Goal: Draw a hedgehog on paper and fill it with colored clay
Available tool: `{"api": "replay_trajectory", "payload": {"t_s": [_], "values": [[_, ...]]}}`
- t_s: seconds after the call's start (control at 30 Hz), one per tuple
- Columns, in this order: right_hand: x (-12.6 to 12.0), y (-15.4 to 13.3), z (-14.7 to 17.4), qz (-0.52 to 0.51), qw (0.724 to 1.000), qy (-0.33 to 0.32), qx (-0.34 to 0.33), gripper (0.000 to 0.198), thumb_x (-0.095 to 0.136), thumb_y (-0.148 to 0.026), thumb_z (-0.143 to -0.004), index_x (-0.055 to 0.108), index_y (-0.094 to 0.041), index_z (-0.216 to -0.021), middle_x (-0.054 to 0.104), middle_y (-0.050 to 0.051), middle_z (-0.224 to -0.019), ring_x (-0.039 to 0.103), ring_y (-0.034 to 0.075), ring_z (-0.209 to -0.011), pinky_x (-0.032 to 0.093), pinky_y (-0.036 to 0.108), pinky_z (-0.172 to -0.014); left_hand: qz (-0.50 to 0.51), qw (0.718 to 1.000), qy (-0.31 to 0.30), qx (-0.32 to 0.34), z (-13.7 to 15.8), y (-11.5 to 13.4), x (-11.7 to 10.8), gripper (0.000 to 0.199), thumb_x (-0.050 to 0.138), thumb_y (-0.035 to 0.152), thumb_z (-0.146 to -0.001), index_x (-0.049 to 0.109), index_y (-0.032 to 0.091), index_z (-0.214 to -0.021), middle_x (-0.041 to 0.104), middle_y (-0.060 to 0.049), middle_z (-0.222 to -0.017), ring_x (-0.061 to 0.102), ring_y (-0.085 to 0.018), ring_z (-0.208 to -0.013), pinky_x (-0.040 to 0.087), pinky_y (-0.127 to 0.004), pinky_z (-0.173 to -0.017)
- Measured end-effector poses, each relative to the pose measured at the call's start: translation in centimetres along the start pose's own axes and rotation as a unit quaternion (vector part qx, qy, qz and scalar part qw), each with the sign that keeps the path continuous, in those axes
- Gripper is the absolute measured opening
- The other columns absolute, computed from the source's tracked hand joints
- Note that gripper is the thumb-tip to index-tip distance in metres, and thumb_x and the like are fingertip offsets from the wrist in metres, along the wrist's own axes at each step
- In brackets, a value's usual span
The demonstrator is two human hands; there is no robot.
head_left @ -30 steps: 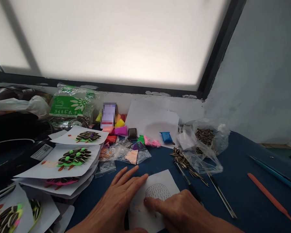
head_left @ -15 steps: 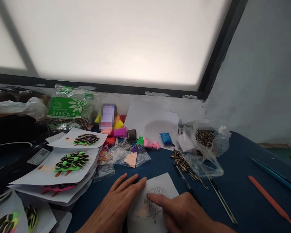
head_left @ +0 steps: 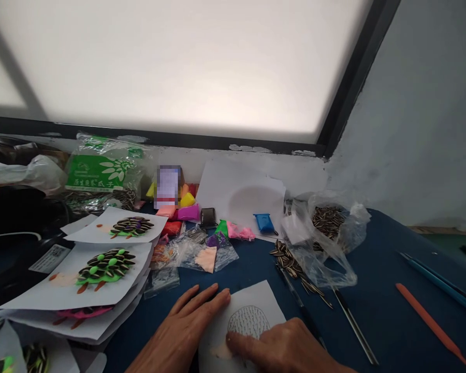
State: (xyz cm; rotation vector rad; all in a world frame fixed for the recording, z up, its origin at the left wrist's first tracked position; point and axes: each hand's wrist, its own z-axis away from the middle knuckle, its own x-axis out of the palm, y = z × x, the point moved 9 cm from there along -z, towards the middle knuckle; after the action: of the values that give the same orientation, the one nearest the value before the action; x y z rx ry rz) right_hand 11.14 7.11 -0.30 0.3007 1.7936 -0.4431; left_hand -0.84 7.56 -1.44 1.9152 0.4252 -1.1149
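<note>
A white sheet of paper (head_left: 266,298) lies before me with a pencil-like drawing of a rounded, hatched body (head_left: 248,320) on it. A flattened patch of peach clay (head_left: 222,352) sticks to the paper at the lower left of the drawing. My left hand (head_left: 186,326) rests flat with its fingers stretched out, touching the sheet's left edge. My right hand (head_left: 287,344) holds nothing; its index finger is stretched out and presses at the upper edge of the clay, beside the drawing. The other fingers are curled under and partly hidden.
Finished hedgehog pictures (head_left: 106,269) with sunflower seeds are stacked at left. Clay packets (head_left: 188,212) lie behind. Loose sunflower seeds (head_left: 289,259), a clear seed bag (head_left: 328,223), pens (head_left: 355,326) and an orange clay tool (head_left: 431,324) are on the right.
My right index fingertip has slid down and left across the paper, from the drawn body to the clay's edge. My left hand stays flat. The view has shifted slightly.
</note>
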Motion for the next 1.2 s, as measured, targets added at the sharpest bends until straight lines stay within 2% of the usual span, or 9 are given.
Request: {"api": "replay_trajectory", "payload": {"t_s": [0.17,0.33,0.43,0.63,0.73,0.83,1.0,1.1,1.2], "values": [[-0.3,0.9,0.3,-0.079,0.996,0.022,0.034,0.031,0.059,-0.023,-0.088,0.067,-0.022,-0.118,0.068,-0.001,-0.057,0.054,0.011,-0.042,0.02,0.021,-0.041,-0.005,1.0,0.009,0.021,0.2,0.7,-0.5,0.092,0.063,0.061,-0.089,0.009,0.036,-0.159,0.045,-0.004,-0.155,0.04,-0.037,-0.14,0.03,-0.055,-0.117],[-1.8,1.8,0.9,-0.217,0.969,0.094,0.065,0.042,0.041,-0.012,-0.084,0.068,-0.014,-0.116,0.072,0.004,-0.066,0.059,0.012,-0.046,0.036,0.02,-0.047,0.001,1.0,0.01,0.016,0.2,0.9,-0.8,0.096,0.063,0.064,-0.085,0.008,0.036,-0.158,0.043,-0.004,-0.156,0.039,-0.037,-0.142,0.03,-0.055,-0.117],[-1.7,1.7,1.0,-0.191,0.974,0.106,0.064,0.037,0.042,-0.011,-0.083,0.071,-0.013,-0.105,0.072,0.006,-0.066,0.062,0.014,-0.047,0.037,0.021,-0.046,0.0,1.0,0.009,0.007,0.2,0.7,-0.7,0.097,0.064,0.065,-0.083,0.009,0.037,-0.158,0.043,-0.004,-0.156,0.039,-0.037,-0.141,0.031,-0.055,-0.116],[-0.4,1.3,1.0,-0.117,0.987,0.098,0.04,0.026,0.048,-0.017,-0.088,0.07,-0.016,-0.103,0.07,0.004,-0.059,0.061,0.014,-0.045,0.032,0.021,-0.043,-0.008,1.0,0.007,0.008,0.3,0.2,-0.1,0.095,0.064,0.065,-0.084,0.013,0.035,-0.158,0.045,-0.004,-0.155,0.04,-0.038,-0.141,0.03,-0.054,-0.117],[-1.4,1.8,0.9,-0.162,0.977,0.116,0.077,0.027,0.042,-0.016,-0.089,0.066,-0.015,-0.102,0.065,0.001,-0.056,0.054,0.012,-0.041,0.03,0.021,-0.043,-0.01,1.0,0.021,0.003,0.4,-0.4,0.2,0.096,0.063,0.07,-0.084,0.012,0.037,-0.158,0.045,-0.003,-0.155,0.041,-0.037,-0.14,0.033,-0.053,-0.116],[-1.9,2.9,0.8,-0.259,0.948,0.086,0.163,0.015,0.042,-0.018,-0.09,0.057,-0.017,-0.087,0.05,-0.005,-0.05,0.04,0.008,-0.038,0.028,0.02,-0.041,-0.018,0.999,0.026,0.033,0.3,-0.7,0.7,0.099,0.064,0.073,-0.082,0.009,0.039,-0.158,0.047,-0.002,-0.153,0.044,-0.037,-0.138,0.038,-0.053,-0.113],[-3.3,3.1,0.3,-0.334,0.921,0.082,0.182,0.005,0.055,-0.018,-0.082,0.057,-0.017,-0.077,0.057,0.001,-0.068,0.051,0.011,-0.056,0.039,0.021,-0.052,-0.023,0.998,0.013,0.055,0.2,-1.2,1.3,0.102,0.068,0.064,-0.084,0.005,0.037,-0.16,0.047,-0.003,-0.153,0.043,-0.038,-0.138,0.038,-0.054,-0.113],[-3.7,3.0,0.0,-0.364,0.912,0.087,0.17,0.017,0.052,-0.022,-0.091,0.067,-0.015,-0.091,0.062,0.007,-0.082,0.059,0.015,-0.068,0.046,0.025,-0.061,-0.027,0.998,-0.001,0.062,0.2,-1.2,1.3,0.095,0.065,0.055,-0.09,0.002,0.037,-0.159,0.044,-0.003,-0.155,0.042,-0.038,-0.138,0.039,-0.056,-0.112],[-4.1,3.0,-0.3,-0.375,0.907,0.108,0.159,0.025,0.046,-0.023,-0.097,0.07,-0.017,-0.099,0.065,0.009,-0.086,0.061,0.017,-0.074,0.048,0.026,-0.064,-0.03,0.998,0.0,0.057,0.0,-1.3,1.3,0.095,0.063,0.058,-0.091,0.0,0.038,-0.159,0.044,-0.003,-0.155,0.042,-0.038,-0.139,0.04,-0.056,-0.112]]}}
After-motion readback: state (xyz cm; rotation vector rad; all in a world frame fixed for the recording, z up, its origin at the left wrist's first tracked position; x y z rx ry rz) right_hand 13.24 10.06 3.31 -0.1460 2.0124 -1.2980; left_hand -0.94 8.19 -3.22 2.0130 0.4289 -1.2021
